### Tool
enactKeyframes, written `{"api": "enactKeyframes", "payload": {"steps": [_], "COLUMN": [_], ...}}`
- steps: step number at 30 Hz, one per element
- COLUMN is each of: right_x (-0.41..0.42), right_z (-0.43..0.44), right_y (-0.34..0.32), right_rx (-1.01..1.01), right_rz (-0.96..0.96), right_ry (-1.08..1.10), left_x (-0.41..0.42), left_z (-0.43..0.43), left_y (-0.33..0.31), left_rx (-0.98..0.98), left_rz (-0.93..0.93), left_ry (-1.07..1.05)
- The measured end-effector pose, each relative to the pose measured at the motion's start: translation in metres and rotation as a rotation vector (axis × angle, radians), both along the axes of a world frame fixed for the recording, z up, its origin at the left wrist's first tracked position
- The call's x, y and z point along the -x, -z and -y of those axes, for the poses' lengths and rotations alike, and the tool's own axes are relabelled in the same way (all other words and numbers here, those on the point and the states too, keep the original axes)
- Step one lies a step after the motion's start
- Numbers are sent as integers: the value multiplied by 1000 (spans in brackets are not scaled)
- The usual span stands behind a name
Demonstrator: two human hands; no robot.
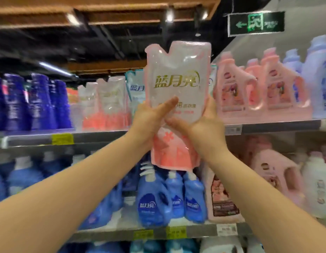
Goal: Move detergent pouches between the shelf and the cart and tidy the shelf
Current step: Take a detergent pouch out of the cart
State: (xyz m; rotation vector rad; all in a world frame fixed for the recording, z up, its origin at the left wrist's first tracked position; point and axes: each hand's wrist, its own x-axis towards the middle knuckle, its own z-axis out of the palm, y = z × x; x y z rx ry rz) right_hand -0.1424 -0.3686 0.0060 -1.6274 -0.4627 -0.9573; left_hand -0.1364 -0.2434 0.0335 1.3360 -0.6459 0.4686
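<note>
I hold a pink-and-white detergent pouch (pixel 176 84) with gold lettering upright in front of the upper shelf (pixel 96 136). My left hand (pixel 151 119) grips its left side with the thumb across the front. My right hand (pixel 204 123) grips the right side, thumb on the front. More pouches of the same kind (pixel 103 105) stand on the upper shelf to the left, and a blue-and-white pouch (pixel 135 88) stands just behind the held one. No cart is in view.
Dark blue bottles (pixel 30 103) fill the upper shelf's left end. Pink jugs (pixel 259 88) and lilac jugs (pixel 319 77) stand at the right. The lower shelf (pixel 195 232) carries blue bottles (pixel 169 198) and pink jugs (pixel 275 176). An exit sign (pixel 256 23) hangs overhead.
</note>
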Motion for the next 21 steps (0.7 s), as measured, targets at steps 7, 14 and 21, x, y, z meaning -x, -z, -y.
{"api": "enactKeyframes", "payload": {"steps": [7,14,21], "right_x": [-95,-165,-218], "right_z": [-80,-168,-254], "right_y": [-47,-95,-116], "right_rx": [167,240,289], "right_rz": [94,179,121], "right_ry": [-143,-259,-273], "left_x": [-61,-99,-149], "left_z": [-92,-171,-252], "left_y": [-41,-86,-103], "left_rx": [-15,10,-25], "left_rz": [-63,-124,-97], "left_ry": [-199,-343,-414]}}
